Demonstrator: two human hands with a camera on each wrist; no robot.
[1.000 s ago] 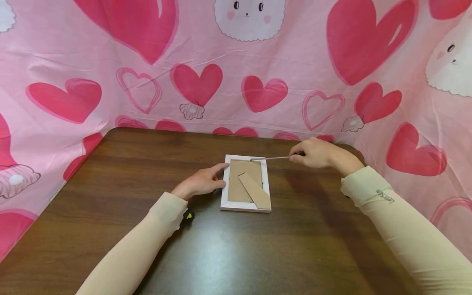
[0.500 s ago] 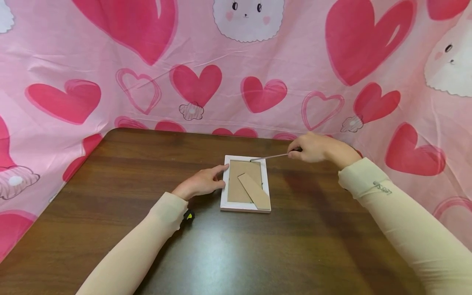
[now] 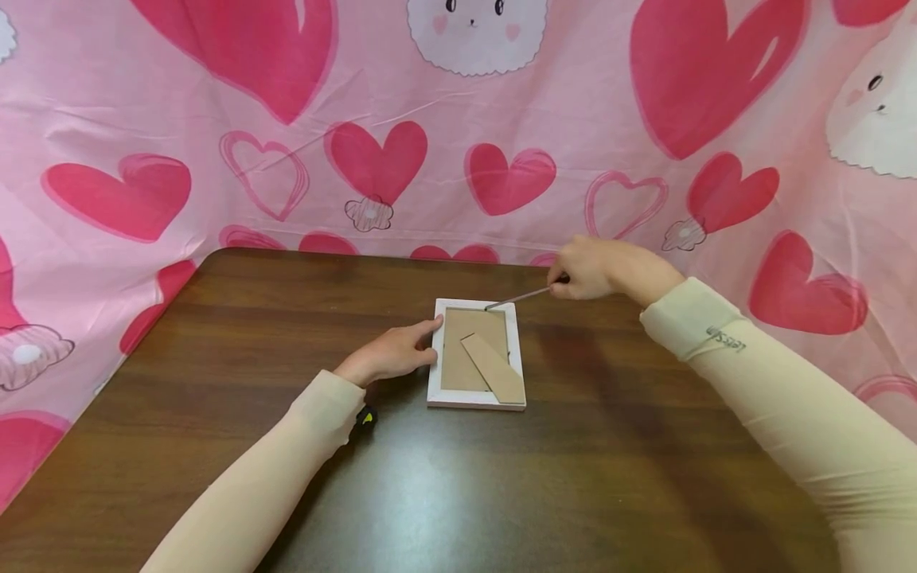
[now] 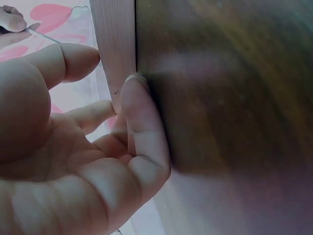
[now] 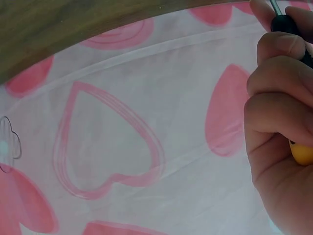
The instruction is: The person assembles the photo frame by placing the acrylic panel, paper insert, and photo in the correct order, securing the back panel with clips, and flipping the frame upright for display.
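Note:
A white picture frame [image 3: 434, 382] lies face down on the brown table [image 3: 315, 286], its tan backing board [image 3: 473, 322] and slanted easel leg [image 3: 494, 370] showing. Along the frame's left side rests my left hand [image 3: 390, 352], thumb and fingers touching the edge. In the left wrist view its fingertips [image 4: 137, 81] meet the frame's side [image 4: 113, 39]. My right hand [image 3: 587, 267], beyond the frame's far right corner, grips a screwdriver [image 3: 526, 294]. The tool's black and yellow handle [image 5: 303, 152] is mostly hidden in the curled fingers. Its tip is at the frame's far inner edge.
A pink curtain [image 3: 286, 183] printed with hearts hangs along the far edge of the table and down both sides. Beneath the left wrist sits a small black and yellow-green device [image 3: 367, 417].
My right hand has risen and shifted slightly left, so the screwdriver tilts more steeply while its tip stays at the frame's far edge. My left hand and the frame keep their places.

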